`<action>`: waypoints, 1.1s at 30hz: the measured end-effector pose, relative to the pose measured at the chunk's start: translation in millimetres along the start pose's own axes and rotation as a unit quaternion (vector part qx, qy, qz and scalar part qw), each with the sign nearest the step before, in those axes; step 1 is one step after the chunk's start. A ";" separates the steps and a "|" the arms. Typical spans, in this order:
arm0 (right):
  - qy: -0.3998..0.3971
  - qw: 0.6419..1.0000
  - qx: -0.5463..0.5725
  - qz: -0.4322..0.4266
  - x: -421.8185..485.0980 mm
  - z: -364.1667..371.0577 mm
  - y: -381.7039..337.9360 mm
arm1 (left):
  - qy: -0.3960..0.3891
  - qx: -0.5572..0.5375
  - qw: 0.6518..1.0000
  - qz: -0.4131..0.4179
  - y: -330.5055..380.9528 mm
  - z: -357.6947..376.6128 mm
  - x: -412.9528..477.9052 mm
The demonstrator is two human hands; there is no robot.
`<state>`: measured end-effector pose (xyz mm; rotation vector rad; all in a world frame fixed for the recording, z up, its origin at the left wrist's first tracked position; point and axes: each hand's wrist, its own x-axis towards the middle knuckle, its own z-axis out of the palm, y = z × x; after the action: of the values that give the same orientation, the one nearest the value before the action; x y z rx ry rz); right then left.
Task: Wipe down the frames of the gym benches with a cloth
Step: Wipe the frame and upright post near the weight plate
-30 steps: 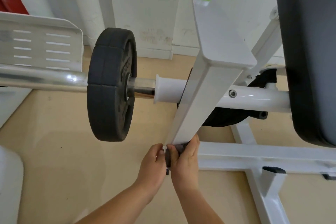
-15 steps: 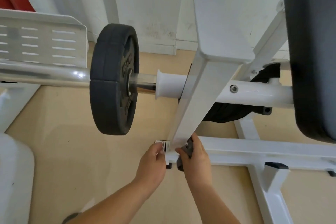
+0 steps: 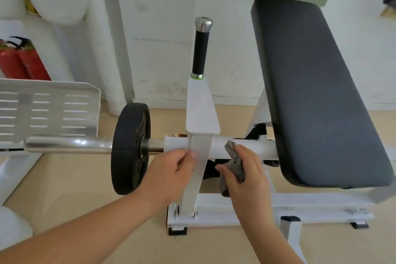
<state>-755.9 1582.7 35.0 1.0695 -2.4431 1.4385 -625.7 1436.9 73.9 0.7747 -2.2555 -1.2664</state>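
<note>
The bench's white frame has a square upright post (image 3: 196, 173) rising from a base bar (image 3: 310, 201), crossed by a round white tube (image 3: 218, 148). My left hand (image 3: 169, 176) grips the left side of the post at mid-height, fingers curled onto its edge. My right hand (image 3: 246, 176) holds a bunched grey cloth (image 3: 234, 161) just right of the post, against the lower side of the round tube. Part of the cloth hangs below my palm.
A black weight plate (image 3: 130, 148) sits on a chrome bar (image 3: 68, 144) to the left. The dark padded seat (image 3: 317, 92) slopes up on the right. A black-grip handle (image 3: 200, 49) tops the post. A slotted white plate (image 3: 47, 111) and red extinguishers (image 3: 23, 62) stand far left.
Both hands have risen from the foot of the post to its mid-height. The right hand with the cloth now lies at the round tube. The view has pulled back and up.
</note>
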 end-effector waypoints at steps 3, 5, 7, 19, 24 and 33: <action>-0.023 0.997 -0.069 -0.041 31.9 1.0 -7.5 | 0.047 0.010 0.997 0.059 30.1 -22.5 9.1; -0.093 0.988 -0.107 -0.066 44.9 11.7 -2.6 | 0.098 0.029 0.991 0.084 37.9 -35.3 13.6; -0.185 0.970 -0.141 -0.071 49.2 24.3 12.2 | 0.159 0.042 0.979 0.120 45.0 -45.9 18.2; -0.115 0.920 -0.365 -0.081 98.6 -18.2 75.8 | -0.032 0.328 0.915 0.234 48.8 -27.1 64.4; -0.071 0.971 -0.217 -0.077 94.3 14.5 44.4 | -0.024 0.305 0.925 0.227 45.1 -21.8 64.8; -0.233 0.908 -0.288 -0.196 103.0 6.2 66.8 | -0.027 0.291 0.930 0.223 44.9 -22.9 64.7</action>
<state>-872.6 1545.0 26.9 1.7343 -2.4592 0.3209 -671.5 1399.1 130.6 0.3618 -2.6779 -0.4108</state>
